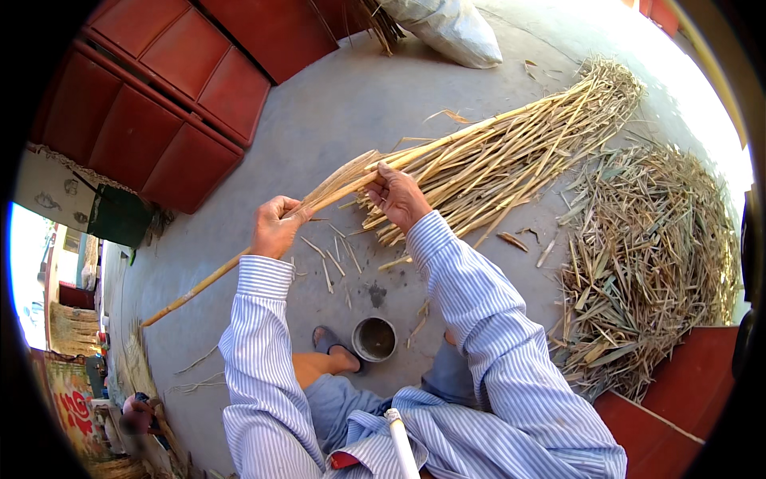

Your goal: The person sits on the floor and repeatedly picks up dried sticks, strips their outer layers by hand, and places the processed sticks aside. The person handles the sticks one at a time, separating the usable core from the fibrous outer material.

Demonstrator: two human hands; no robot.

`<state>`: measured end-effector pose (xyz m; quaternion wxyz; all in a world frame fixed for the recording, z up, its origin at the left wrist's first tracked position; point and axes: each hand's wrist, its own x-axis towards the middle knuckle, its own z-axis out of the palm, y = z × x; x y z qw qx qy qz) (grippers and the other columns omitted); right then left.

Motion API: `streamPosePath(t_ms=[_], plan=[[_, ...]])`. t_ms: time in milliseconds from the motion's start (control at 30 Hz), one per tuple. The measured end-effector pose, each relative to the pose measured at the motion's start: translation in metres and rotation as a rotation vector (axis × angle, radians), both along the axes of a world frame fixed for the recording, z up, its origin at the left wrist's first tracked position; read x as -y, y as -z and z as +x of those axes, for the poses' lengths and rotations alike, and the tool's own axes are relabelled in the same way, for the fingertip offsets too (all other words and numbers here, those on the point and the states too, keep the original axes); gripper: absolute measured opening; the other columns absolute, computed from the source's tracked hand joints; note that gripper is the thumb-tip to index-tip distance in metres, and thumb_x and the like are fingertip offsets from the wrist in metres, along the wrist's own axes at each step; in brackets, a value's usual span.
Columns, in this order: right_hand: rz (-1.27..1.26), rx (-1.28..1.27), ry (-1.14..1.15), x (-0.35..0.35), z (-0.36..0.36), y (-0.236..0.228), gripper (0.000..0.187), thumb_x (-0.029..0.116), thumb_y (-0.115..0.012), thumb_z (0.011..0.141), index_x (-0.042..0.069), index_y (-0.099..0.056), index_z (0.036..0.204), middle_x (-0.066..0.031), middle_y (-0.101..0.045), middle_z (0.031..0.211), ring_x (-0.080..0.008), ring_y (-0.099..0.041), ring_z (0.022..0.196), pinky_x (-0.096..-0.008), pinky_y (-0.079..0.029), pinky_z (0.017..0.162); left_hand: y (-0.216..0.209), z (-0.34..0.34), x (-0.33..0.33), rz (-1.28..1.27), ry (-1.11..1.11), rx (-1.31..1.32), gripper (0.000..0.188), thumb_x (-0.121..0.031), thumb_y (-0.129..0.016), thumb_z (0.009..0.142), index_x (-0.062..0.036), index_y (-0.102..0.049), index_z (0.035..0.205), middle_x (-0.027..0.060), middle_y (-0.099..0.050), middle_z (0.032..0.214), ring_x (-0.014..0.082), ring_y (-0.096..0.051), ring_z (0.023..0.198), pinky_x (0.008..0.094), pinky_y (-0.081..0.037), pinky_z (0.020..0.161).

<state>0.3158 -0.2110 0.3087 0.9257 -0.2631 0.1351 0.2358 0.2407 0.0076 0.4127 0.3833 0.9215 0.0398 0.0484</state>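
Note:
A long, dry, straw-coloured reed cane (198, 286) runs slantwise from the lower left up between my hands. My left hand (275, 228) is wrapped round it. Beyond that grip the cane fans into flat, pale strips or loose sheath (339, 182); which of these it is, I cannot tell. My right hand (396, 197) pinches this part between thumb and fingers, near the top of a big bundle of canes (511, 160) lying on the floor. Short peeled slivers (327, 275) are scattered below my hands.
At the right lies a heap of dry leaf scraps (646, 263). A round metal bowl (374, 339) stands between my feet, beside my slippered foot (335, 345). Red panels (159, 120) fill the upper left, a white sack (455, 32) the top. Another person (137, 411) sits far left.

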Motion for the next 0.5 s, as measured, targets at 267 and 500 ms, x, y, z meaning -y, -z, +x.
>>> streamPosePath(t_ms=[267, 500], plan=[[-0.13, 0.004, -0.052, -0.007, -0.005, -0.01, 0.013, 0.017, -0.058, 0.098, 0.007, -0.061, 0.106, -0.0063, -0.07, 0.098, -0.0156, -0.066, 0.087, -0.0276, -0.053, 0.072, -0.043, -0.003, -0.018, -0.296, -0.395, 0.11, 0.025, -0.02, -0.076, 0.085, 0.0027, -0.066, 0.089, 0.0053, -0.067, 0.077, 0.0109, -0.06, 0.069, 0.0248, -0.049, 0.064], [-0.136, 0.203, -0.177, -0.048, -0.029, -0.013, 0.02, 0.024, -0.061, 0.097, 0.008, -0.062, 0.108, -0.0028, -0.068, 0.094, -0.0133, -0.065, 0.092, -0.0245, -0.054, 0.074, -0.068, -0.001, 0.154, 0.182, 0.6, 0.383, 0.027, -0.026, -0.067, 0.089, -0.0053, -0.066, 0.105, 0.0103, -0.068, 0.1, 0.0229, -0.063, 0.091, 0.037, -0.051, 0.083]])
